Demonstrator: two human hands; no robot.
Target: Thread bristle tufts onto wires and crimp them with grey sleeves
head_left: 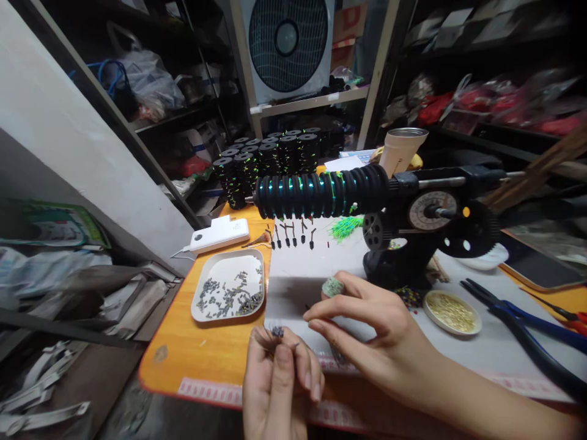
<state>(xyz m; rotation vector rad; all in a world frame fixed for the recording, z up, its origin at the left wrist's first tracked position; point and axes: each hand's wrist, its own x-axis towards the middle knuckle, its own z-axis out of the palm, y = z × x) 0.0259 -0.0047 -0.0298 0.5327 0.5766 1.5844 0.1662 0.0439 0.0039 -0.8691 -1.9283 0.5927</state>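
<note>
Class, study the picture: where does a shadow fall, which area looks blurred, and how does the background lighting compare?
Head view: a soft shadow falls on the white sheet near the right hand; head view: the red bags at right look smeared; head view: the background is dimmer than the sheet.

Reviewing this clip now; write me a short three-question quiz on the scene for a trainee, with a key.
1. In the picture, where is the dish of gold pieces? A) On the black machine B) Left of the pliers C) On the fan
2. Fill in: the left hand holds a bunch of fine stems with ____ tips.
3. True or false: the pliers lie outside the grip of the right hand.

Key: 1 B; 2 dark; 3 true.
</note>
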